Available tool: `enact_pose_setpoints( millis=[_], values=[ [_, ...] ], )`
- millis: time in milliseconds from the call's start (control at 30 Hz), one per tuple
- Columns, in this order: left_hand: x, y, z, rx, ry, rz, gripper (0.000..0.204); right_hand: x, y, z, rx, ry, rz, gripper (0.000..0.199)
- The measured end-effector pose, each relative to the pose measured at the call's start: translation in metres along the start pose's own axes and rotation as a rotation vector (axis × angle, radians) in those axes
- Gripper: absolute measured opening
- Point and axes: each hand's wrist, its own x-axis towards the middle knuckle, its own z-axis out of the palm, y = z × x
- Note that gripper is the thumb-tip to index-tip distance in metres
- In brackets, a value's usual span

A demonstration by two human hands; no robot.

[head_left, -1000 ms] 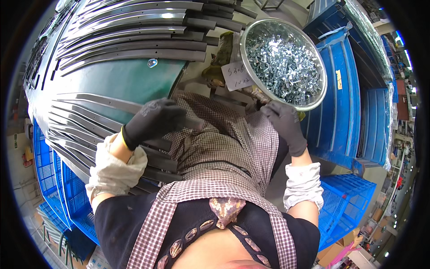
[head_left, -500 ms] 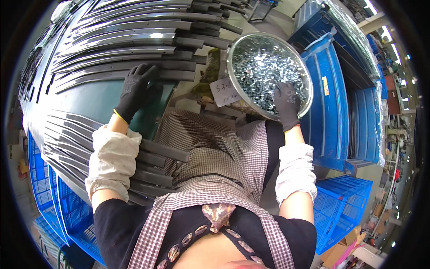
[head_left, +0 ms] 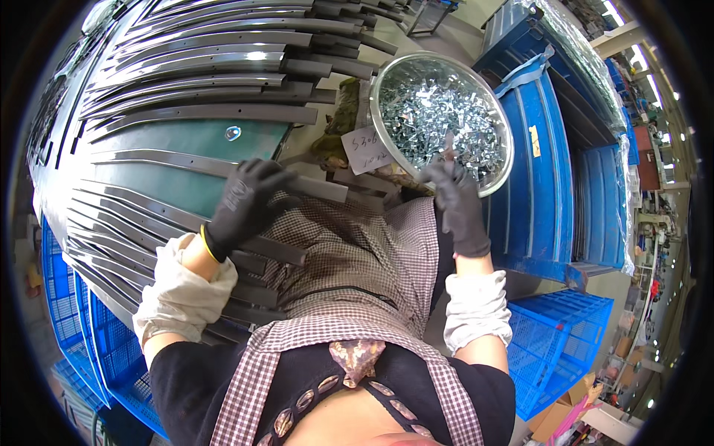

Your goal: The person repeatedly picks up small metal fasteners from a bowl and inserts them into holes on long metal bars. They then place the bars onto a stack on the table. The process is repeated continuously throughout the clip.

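Silvery metal clips (head_left: 439,119) fill the round steel bowl (head_left: 500,175) just past my right fingers (head_left: 446,178), which are pinched shut on what looks like one small clip, lifted at the bowl's near rim. My left fingers (head_left: 256,182) lie spread, gripping nothing, flat on a dark curved strip (head_left: 312,186) on the green bench (head_left: 186,141). I judge this the fetch-a-clip step; next calls for carrying it across to the strip under my left fingers. The clips are shiny, bent and tangled.
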Motion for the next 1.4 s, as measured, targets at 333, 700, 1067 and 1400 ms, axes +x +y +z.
enact_pose_setpoints(
  millis=[333,700,1067,1400],
  values=[
    [-0.016,0.067,0.017,-0.119,-0.160,0.155,0.037,-0.067,0.031,0.096,0.301,-0.523,0.182,0.034],
    [-0.004,0.060,0.010,-0.615,-0.507,-0.172,0.026,-0.060,0.032,0.083,-0.612,-0.336,-0.618,0.060],
    [0.021,0.025,0.008,0.046,0.047,0.138,0.045,-0.028,0.055,0.067,-0.649,-0.190,-0.607,0.052],
    [0.016,-0.009,0.025,0.066,-0.233,0.242,0.048,0.009,0.070,0.075,-0.518,-0.321,-0.701,0.033]
  ],
)
